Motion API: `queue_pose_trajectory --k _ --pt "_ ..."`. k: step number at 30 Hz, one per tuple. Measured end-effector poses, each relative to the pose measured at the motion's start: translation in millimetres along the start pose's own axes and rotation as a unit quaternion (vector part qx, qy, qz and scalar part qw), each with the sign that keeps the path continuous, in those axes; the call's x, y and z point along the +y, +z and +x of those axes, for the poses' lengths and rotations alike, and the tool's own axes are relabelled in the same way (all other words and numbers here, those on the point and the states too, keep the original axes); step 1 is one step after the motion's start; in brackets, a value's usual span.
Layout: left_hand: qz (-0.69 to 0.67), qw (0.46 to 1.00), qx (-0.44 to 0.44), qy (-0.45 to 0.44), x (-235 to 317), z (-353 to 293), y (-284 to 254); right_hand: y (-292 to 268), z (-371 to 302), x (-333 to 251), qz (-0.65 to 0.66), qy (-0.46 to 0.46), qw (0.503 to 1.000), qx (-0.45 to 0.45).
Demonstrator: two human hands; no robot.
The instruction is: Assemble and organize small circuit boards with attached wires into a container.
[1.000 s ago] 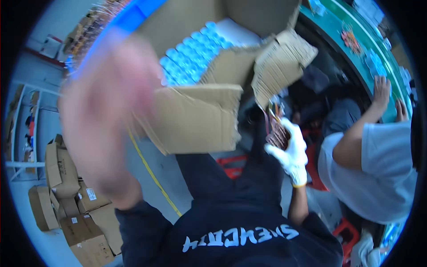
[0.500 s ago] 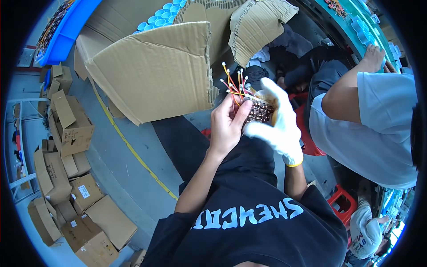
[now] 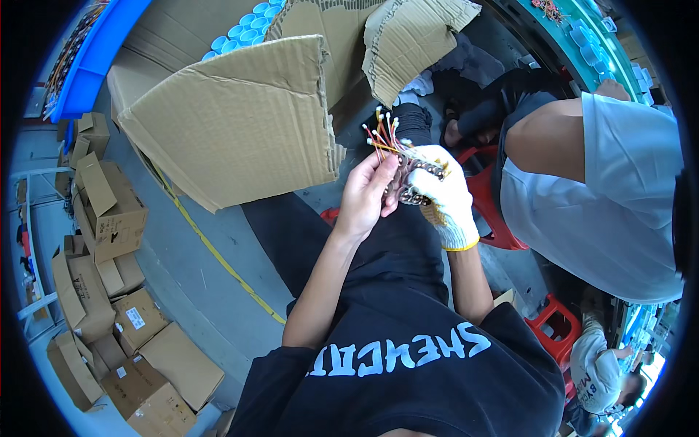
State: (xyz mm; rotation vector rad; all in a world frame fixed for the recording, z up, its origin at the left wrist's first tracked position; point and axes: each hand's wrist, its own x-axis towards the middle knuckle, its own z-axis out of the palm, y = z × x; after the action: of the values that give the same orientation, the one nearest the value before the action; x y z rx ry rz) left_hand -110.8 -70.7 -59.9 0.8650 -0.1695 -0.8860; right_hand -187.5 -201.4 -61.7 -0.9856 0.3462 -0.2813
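Note:
My bare left hand is closed on one side of a bundle of small shiny brown round-ended parts. Thin red, yellow and white wires with small white plugs rise from the bundle's far side. In a white knit glove with a yellow cuff edge, my right hand is closed around the other side, its thumb lying across the shiny ends. Both hands meet over my lap, and the fingers hide much of the bundle.
A torn-edged cardboard box stands ahead, with blue cups beyond it. A blue bin is at far left. Open cartons line the left floor. At right, a person in a light shirt sits by a green bench.
My right hand's spread fingers and thumb have closed over the bundle. The bundle has tilted between my hands. The whole view has shifted slightly.

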Motion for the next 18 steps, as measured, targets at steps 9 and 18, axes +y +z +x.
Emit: queue_pose_trajectory --k 9,18 --pt "0.202 0.978 0.044 -0.038 9.7 -9.1 -6.7 -49.7 12.1 9.5 -0.202 -0.015 0.973 0.112" --pt "0.273 0.960 0.047 -0.049 17.7 -27.0 -2.2 -89.4 29.2 48.9 -0.376 0.011 0.918 0.125"
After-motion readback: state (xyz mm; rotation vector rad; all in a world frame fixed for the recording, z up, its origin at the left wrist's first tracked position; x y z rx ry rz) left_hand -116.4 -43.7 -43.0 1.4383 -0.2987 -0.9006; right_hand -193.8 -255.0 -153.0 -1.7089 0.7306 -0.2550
